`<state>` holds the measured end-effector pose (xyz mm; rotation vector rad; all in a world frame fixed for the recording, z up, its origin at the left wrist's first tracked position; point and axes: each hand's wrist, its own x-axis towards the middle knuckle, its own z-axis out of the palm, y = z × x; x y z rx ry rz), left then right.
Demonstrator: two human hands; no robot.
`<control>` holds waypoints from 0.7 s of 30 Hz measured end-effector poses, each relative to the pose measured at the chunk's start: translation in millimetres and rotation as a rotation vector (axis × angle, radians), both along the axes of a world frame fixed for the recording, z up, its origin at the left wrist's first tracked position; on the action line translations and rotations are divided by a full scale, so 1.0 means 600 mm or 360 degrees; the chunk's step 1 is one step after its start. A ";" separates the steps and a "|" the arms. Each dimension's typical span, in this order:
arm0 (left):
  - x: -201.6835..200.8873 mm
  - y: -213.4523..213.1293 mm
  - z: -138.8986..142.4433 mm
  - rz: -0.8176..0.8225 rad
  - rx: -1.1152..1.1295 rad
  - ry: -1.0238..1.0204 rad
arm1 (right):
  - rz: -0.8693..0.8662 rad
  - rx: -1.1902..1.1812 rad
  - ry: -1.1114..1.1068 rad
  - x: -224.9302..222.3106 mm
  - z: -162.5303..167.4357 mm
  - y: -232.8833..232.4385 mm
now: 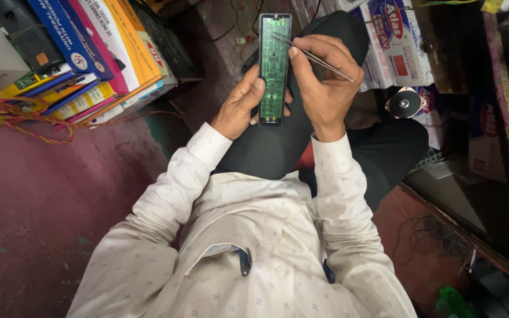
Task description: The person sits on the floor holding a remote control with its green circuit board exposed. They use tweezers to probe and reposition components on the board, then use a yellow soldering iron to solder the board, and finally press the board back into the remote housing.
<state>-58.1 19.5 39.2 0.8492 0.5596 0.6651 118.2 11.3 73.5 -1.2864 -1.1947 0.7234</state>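
Note:
My left hand (pixel 241 105) grips the lower left side of an opened remote control (pixel 274 68), a long black case with a green circuit board showing, held upright over my raised knee in dark trousers. My right hand (pixel 320 76) holds thin metal tweezers (pixel 316 57) in a pinch. The tweezers' tips touch the upper part of the green board, and my right thumb rests on the remote's right edge.
A stack of colourful flat boxes (pixel 83 53) lies at the upper left beside tangled orange wires (pixel 13 115). White printed cartons (pixel 393 41) and a small round speaker (pixel 406 103) sit at the upper right. Dark shelving (pixel 502 147) runs along the right side, above a maroon floor (pixel 42 212).

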 end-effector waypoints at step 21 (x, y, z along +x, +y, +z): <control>0.001 0.001 0.005 0.0001 -0.0011 -0.0007 | 0.0024 0.0074 -0.0098 -0.007 0.002 0.005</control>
